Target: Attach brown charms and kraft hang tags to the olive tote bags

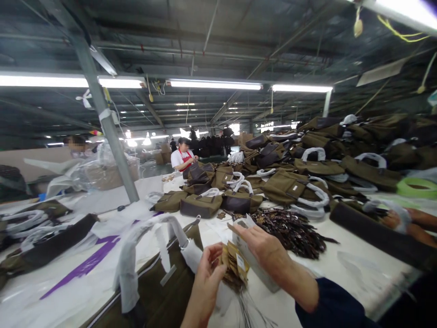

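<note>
Grip on tags (235, 264) above white table (355, 269).

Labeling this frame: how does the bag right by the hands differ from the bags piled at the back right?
The near bag lies alone at the table edge, beside the left hand; the piled bags are heaped on one another in a mound. The near bag's wrapped handles arch up high; the pile's handles mostly lie low against the bags. The near bag is cut off by the frame; several piled ones show whole. Both are olive-brown with handles wrapped in white.
</note>
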### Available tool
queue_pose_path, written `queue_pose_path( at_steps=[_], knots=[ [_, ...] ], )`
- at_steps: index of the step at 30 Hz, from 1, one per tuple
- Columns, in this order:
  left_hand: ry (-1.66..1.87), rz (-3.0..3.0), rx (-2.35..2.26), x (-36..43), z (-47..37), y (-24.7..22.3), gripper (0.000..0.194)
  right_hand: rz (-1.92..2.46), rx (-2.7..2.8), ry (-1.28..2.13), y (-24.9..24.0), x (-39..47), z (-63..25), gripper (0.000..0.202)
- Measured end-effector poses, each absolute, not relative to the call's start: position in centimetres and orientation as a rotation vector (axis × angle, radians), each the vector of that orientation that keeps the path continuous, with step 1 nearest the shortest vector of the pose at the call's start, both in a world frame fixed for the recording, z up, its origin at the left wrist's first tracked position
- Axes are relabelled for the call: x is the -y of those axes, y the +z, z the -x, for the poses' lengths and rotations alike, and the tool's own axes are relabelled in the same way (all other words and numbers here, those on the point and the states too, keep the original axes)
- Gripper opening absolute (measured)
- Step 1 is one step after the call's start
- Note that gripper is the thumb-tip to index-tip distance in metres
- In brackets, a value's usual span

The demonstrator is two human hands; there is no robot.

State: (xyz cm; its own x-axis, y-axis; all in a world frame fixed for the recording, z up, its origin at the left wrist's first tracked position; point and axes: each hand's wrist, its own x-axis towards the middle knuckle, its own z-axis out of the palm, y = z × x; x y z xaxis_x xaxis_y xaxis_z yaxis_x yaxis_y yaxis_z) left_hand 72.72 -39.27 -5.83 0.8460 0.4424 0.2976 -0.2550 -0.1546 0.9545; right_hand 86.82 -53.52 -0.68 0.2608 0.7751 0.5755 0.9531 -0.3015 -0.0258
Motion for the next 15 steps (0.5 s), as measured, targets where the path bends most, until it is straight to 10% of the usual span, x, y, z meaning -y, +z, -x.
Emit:
queue_pose_path(
  at_steps=[4, 15],
  knots=[
    [0.6, -1.339, -0.223, 40.1, -75.2, -4.9, 0.055, 2.075, 1.637, -0.652, -0.3, 53.1, -85.7, 0.052],
    [0.661, -1.466, -0.245, 41.1, -74.2, -2.3, 0.036, 1.957, 1.624, -0.758, -1.0, 54.4, -86.6, 0.049]
  ],
)
